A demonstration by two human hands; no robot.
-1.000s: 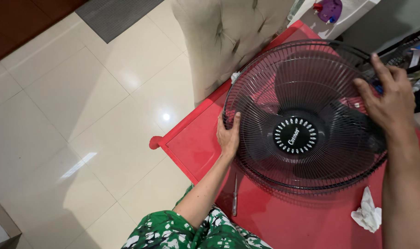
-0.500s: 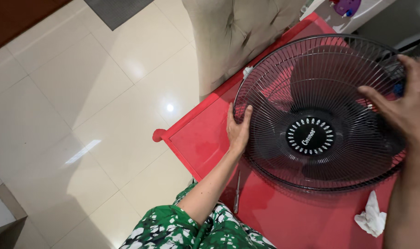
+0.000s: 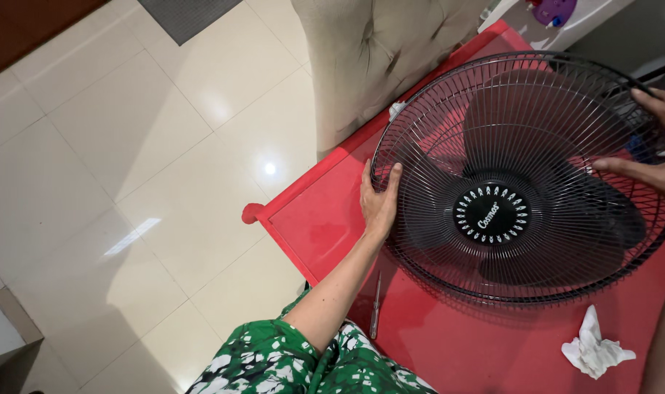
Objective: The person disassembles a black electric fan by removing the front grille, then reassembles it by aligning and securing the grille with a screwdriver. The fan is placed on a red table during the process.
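Head view: both hands' grip clasps fan guard (image 3: 522, 182) rim; left hand (image 3: 378, 201), right hand (image 3: 650, 157).

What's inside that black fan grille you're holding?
Inside the black fan grille, dark blades show through the wires. The round centre cap covers the hub, so the motor and its fixing are hidden.

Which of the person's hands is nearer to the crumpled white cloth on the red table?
Right. The right hand grips the fan guard above the white cloth; the left hand holds the guard's far side.
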